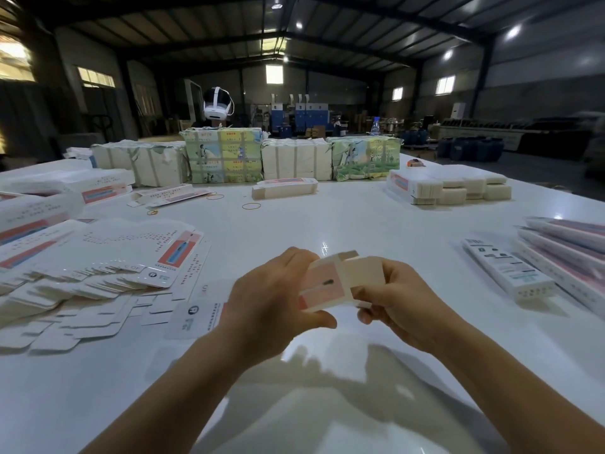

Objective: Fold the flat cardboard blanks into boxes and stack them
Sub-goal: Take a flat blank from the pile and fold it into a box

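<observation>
**Box end-on between two hands**

Held above the white table point(327, 217): a pink-and-white box point(330, 283), open end flaps up. Gripped by left hand point(271, 299), thumb curled beneath; pinched at its near corner by right hand point(396, 299). Left of the left hand, flat blanks point(108, 273) fanned out. Right of the right hand, folded boxes point(510, 273) lying in a row.

flat blanks point(108, 273) lie left, folded boxes point(556, 257) right.

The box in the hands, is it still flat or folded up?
Folded up: the box shows two faces meeting at a corner, end flaps still open, held by left hand and right hand.
</observation>
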